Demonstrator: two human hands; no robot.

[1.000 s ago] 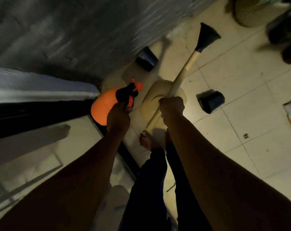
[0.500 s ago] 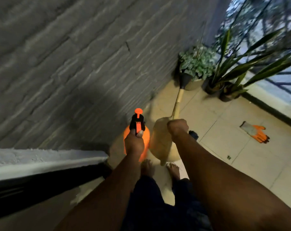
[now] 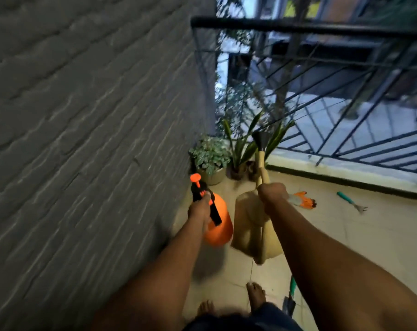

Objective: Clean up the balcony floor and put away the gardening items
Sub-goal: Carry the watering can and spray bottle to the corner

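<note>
My left hand (image 3: 200, 209) grips the black handle of an orange spray bottle (image 3: 218, 225), carried off the floor beside the grey wall. My right hand (image 3: 272, 194) holds the handle of a beige watering can (image 3: 248, 232), whose long spout with a black rose (image 3: 261, 139) points away from me. An orange and grey glove (image 3: 303, 200) lies on the tiles just past my right hand. A teal-handled hand rake (image 3: 350, 201) lies further right on the floor. Another teal-handled tool (image 3: 289, 297) lies by my right foot.
A grey brick wall (image 3: 83, 139) runs along the left. Potted plants (image 3: 211, 158) stand in the far corner. A black metal railing (image 3: 334, 68) on a low kerb bounds the balcony to the right. My bare feet (image 3: 255, 295) stand on beige tiles.
The view has tilted up from the floor to the railing and plants. Both hands still carry the bottle and the can, now held further forward along the wall.
</note>
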